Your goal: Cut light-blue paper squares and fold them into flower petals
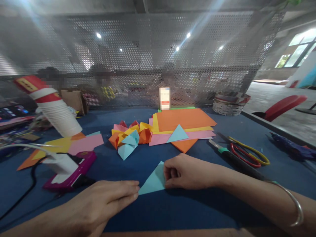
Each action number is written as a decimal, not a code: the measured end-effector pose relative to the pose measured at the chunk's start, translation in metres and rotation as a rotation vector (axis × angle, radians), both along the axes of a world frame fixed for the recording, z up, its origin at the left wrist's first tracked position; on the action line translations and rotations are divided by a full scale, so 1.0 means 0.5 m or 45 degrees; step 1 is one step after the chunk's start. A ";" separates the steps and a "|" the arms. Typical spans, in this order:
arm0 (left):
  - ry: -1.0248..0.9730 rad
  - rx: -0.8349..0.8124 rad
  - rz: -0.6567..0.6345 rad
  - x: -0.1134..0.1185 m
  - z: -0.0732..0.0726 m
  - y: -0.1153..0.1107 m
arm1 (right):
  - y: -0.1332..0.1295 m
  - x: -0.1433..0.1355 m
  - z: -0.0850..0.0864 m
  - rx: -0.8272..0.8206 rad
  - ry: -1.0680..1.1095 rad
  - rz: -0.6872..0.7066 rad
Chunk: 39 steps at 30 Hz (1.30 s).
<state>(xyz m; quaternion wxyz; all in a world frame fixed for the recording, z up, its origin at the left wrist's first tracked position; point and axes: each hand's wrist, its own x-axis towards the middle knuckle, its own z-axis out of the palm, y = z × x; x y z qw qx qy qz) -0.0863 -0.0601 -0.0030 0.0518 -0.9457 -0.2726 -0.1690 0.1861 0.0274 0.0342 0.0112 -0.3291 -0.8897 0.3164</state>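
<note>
A light blue folded paper triangle (153, 183) lies on the dark blue tabletop between my hands. My left hand (106, 199) rests flat, fingers stretched out, with the fingertips at the triangle's left corner. Curled fingers of my right hand (181, 172) grip the triangle's right side and cover that corner. Beyond it sits a cluster of folded paper pieces (132, 135) in pink, yellow, orange and light blue. Another light blue paper triangle (178, 133) and an orange folded piece (184, 144) lie at the front of a stack of coloured paper (185, 119).
To the right are a utility knife (234, 157) and scissors (247, 153) with red and yellow handles, plus a glue gun (293, 146). A woven basket (230, 103) stands behind. At left are a purple power strip (86, 164), paper sheets (86, 144) and stacked paper cups (58, 113).
</note>
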 end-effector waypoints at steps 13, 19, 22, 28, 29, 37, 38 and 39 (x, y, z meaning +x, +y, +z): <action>0.105 -0.009 -0.108 0.091 0.061 0.039 | -0.003 -0.002 -0.001 -0.038 -0.005 -0.038; 0.239 -0.093 -0.155 0.134 0.046 0.072 | 0.003 -0.002 -0.007 -0.040 -0.010 -0.043; 0.245 -0.069 -0.178 0.128 0.041 0.075 | 0.007 -0.003 -0.012 -0.063 -0.015 -0.044; 0.273 -0.074 -0.190 0.116 0.039 0.067 | 0.008 -0.010 -0.019 -0.077 -0.016 -0.066; 0.291 -0.074 -0.195 0.113 0.040 0.064 | 0.008 -0.010 -0.020 -0.077 -0.014 -0.070; 0.397 -0.170 -0.079 0.069 0.060 0.035 | 0.010 -0.011 -0.028 -0.107 -0.039 -0.084; 0.379 -0.176 -0.077 0.060 0.059 0.033 | 0.011 -0.011 -0.029 -0.104 -0.039 -0.087; 0.362 -0.183 -0.079 0.052 0.056 0.032 | 0.011 -0.010 -0.029 -0.103 -0.042 -0.090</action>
